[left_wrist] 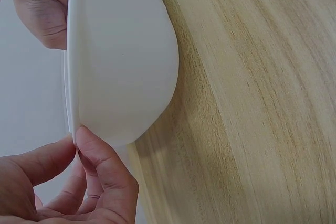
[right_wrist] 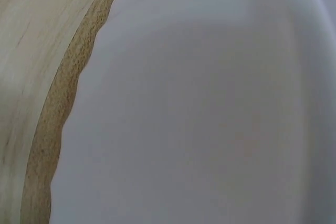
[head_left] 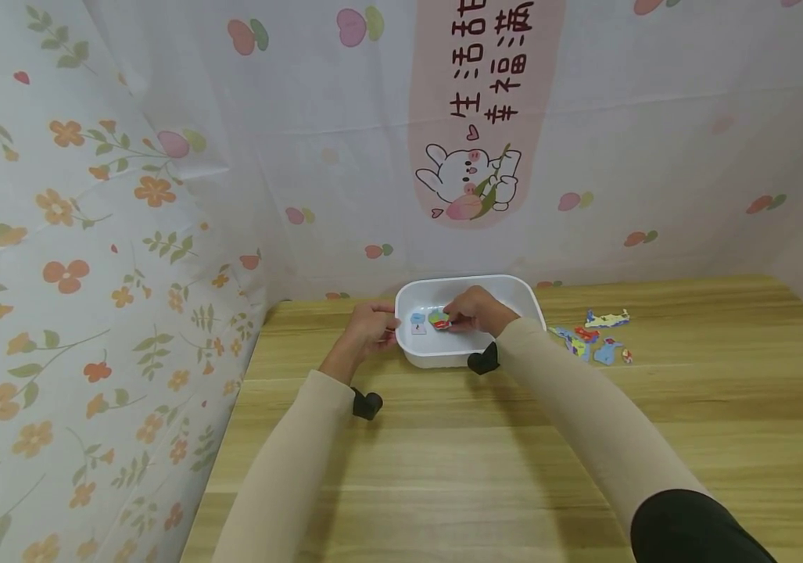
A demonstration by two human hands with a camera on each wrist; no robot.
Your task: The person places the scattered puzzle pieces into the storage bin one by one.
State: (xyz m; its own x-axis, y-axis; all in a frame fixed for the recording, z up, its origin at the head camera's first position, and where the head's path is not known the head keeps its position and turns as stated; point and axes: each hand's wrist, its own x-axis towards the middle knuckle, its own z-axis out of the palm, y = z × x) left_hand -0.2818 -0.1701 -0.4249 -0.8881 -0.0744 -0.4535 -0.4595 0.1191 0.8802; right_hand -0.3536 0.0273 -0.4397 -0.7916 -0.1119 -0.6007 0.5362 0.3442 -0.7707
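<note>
A white plastic basin [head_left: 436, 361] stands on the table near the wall. My left hand [head_left: 371, 327] is at its left end, thumb and forefinger pinching the rim, as the left wrist view shows up close. Reaching over the front wall, my right hand [head_left: 477, 310] is inside the basin, its fingertips pinching a small flat red piece [head_left: 442, 324]. A green piece [head_left: 435, 317] lies right by those fingertips. To their left, a light blue piece [head_left: 417, 317] and a pale square piece [head_left: 418, 329] rest on the basin floor. In the right wrist view the basin's outer wall [right_wrist: 184, 103] hides the hand.
Several colourful flat cutouts lie right of the basin, among them a yellow and blue strip [head_left: 607, 319], a blue piece [head_left: 607, 352] and a small red and white one [head_left: 627, 356]. A patterned cloth [head_left: 345, 156] hangs behind the wooden table [head_left: 429, 461] and along its left side.
</note>
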